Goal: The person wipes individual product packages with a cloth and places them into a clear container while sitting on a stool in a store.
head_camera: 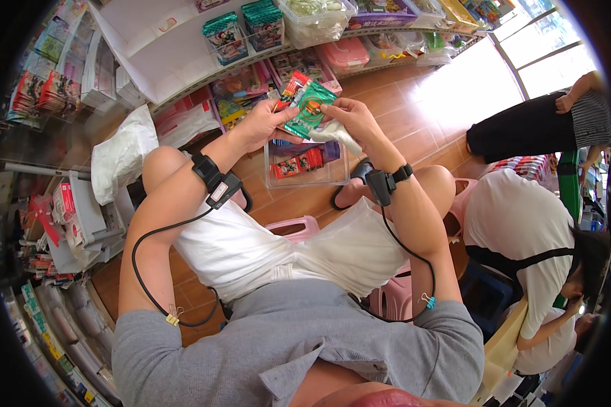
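Note:
My left hand [270, 122] grips a green foil packet [311, 109] with a round picture on it, along with a red foil packet [298, 84] that shows behind it. The fingertips of my right hand [354, 119] pinch the green packet's right edge. A crumpled white cloth [336, 135] hangs beneath the right fingers, against that hand. Below both hands, a clear plastic bin [305, 184] stands on the floor between my feet; red packets [298, 164] and some blue and purple ones lie in it.
Shelves ahead carry teal packets [225, 38], a clear tub [315, 23] and a pink box [345, 53]. A white bag [125, 152] is beside my left knee. People sit and stand at the right, one in a white shirt [514, 213]. A pink stool [295, 229] is under me.

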